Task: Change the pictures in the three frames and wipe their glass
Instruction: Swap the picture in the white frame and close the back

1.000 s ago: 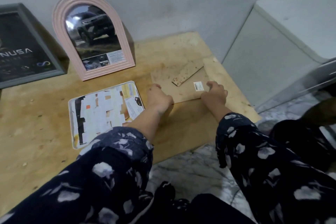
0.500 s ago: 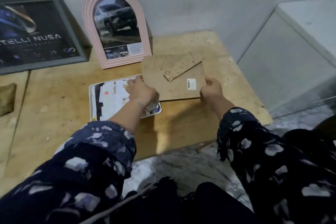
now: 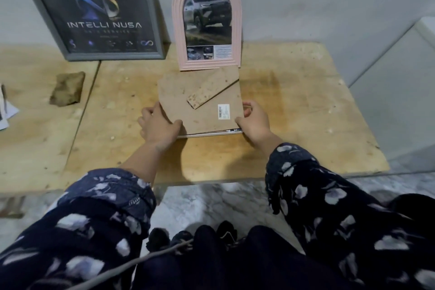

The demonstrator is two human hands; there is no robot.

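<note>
A brown backing board (image 3: 200,99) with a fold-out stand and a white barcode label lies on top of a face-down white frame (image 3: 211,134), of which only the front edge shows. My left hand (image 3: 158,125) grips the board's left edge and my right hand (image 3: 255,120) grips its right edge. Behind it a pink arched frame (image 3: 207,23) with a car picture leans on the wall. A grey rectangular frame (image 3: 94,16) with a dark poster leans to its left.
Everything sits on low plywood boards (image 3: 294,106) over a marble floor (image 3: 211,200). A brownish cloth (image 3: 67,88) lies at the left, with papers (image 3: 6,110) at the far left edge. A white box-like unit (image 3: 400,82) stands at the right.
Both hands carried the backing board leftward from the bare wood and set it over the white frame, covering the picture. The view shifted left, showing the grey frame fully.
</note>
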